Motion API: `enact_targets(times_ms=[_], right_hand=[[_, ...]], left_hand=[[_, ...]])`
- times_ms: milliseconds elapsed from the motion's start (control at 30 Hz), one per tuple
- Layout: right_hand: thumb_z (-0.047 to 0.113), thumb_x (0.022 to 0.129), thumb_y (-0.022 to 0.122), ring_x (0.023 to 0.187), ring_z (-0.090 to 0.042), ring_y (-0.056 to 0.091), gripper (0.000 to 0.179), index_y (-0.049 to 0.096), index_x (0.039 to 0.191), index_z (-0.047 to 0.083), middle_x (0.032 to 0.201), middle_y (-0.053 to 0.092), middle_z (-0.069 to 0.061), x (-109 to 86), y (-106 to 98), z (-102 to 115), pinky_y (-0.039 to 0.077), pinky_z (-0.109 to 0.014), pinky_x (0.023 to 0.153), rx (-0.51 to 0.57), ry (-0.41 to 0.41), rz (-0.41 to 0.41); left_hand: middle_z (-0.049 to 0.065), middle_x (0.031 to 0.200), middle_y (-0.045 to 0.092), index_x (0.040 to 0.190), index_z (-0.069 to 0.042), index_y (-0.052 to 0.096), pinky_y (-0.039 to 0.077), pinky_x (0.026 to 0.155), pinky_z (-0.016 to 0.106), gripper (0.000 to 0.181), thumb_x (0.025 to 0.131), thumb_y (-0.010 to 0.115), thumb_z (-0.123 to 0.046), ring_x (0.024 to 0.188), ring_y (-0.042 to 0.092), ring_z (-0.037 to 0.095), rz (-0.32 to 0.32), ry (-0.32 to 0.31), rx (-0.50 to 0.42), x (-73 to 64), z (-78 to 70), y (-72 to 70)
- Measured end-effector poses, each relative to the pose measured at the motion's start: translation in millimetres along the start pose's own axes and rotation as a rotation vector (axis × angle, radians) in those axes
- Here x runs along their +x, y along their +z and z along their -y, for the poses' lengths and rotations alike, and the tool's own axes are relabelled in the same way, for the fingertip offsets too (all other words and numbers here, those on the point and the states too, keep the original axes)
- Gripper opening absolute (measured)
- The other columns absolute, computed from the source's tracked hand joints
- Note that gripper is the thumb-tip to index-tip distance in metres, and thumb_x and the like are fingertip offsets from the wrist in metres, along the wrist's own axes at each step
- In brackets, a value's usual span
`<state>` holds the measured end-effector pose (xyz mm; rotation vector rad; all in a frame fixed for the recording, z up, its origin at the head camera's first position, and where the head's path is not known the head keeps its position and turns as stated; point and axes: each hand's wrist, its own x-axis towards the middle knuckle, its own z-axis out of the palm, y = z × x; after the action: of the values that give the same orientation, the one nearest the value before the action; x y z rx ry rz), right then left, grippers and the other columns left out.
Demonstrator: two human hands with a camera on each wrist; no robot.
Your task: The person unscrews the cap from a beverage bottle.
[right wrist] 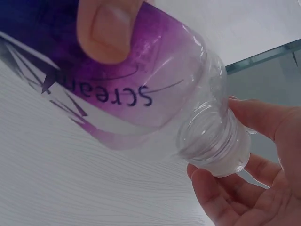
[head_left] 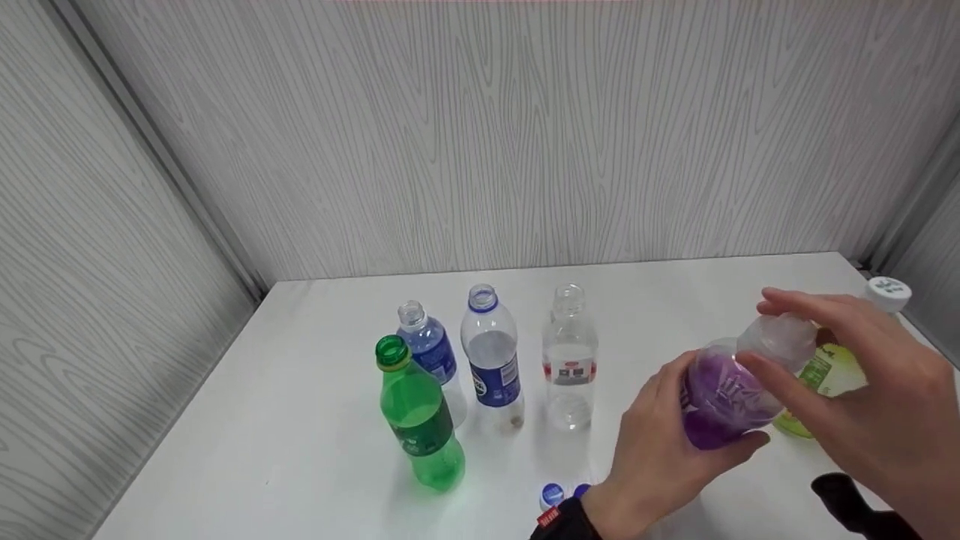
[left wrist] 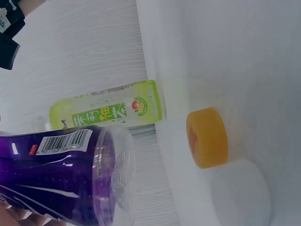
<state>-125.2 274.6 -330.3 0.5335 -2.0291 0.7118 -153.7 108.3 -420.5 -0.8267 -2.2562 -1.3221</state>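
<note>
My left hand [head_left: 660,442] grips a clear bottle with a purple label [head_left: 724,394], held tilted above the table. Its base points toward the camera in the left wrist view, where the purple label [left wrist: 51,165] shows a barcode. Around the translucent whitish cap [right wrist: 230,155] at the bottle's mouth, my right hand [head_left: 874,375] has its thumb on one side and its fingers on the other. Behind the right hand stands a yellow-green labelled bottle [head_left: 840,371] with a white cap [head_left: 889,292], partly hidden.
A green bottle [head_left: 424,427], two blue-labelled bottles [head_left: 435,349] [head_left: 495,375] and a clear bottle [head_left: 570,360] stand uncapped on the white table [head_left: 300,420]. Blue caps [head_left: 553,493] lie near the left wrist. An orange cap [left wrist: 209,139] and a white cap [left wrist: 242,195] lie on the table.
</note>
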Motion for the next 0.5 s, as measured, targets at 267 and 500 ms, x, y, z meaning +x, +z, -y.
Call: enact_targets(times_ms=[267,500], right_hand=[[0.031,0.09,0.084,0.108,0.008,0.062,0.047,0.075,0.122,-0.001,0.105,0.076,-0.016,-3.9,5,12,0.045,0.001,0.094,0.047,-0.098,-0.03],[0.02,0.085,0.088,0.095,0.009,0.061,0.046,0.074,0.127,0.006,0.097,0.073,-0.003,-9.2,11,10,0.047,0.0,0.085,0.047,-0.131,0.091]], left_hand=[[-0.004,0.133,0.069,0.145,-0.019,0.047,0.054,0.105,0.016,0.076,0.084,0.088,-0.038,0.121,0.067,0.002,0.003,0.098,-0.018,-16.5,2.7,-33.2],[-0.004,0.131,0.071,0.145,-0.019,0.05,0.058,0.102,0.022,0.08,0.081,0.091,-0.042,0.118,0.069,0.005,0.026,0.11,0.08,-27.1,11.8,-56.9]])
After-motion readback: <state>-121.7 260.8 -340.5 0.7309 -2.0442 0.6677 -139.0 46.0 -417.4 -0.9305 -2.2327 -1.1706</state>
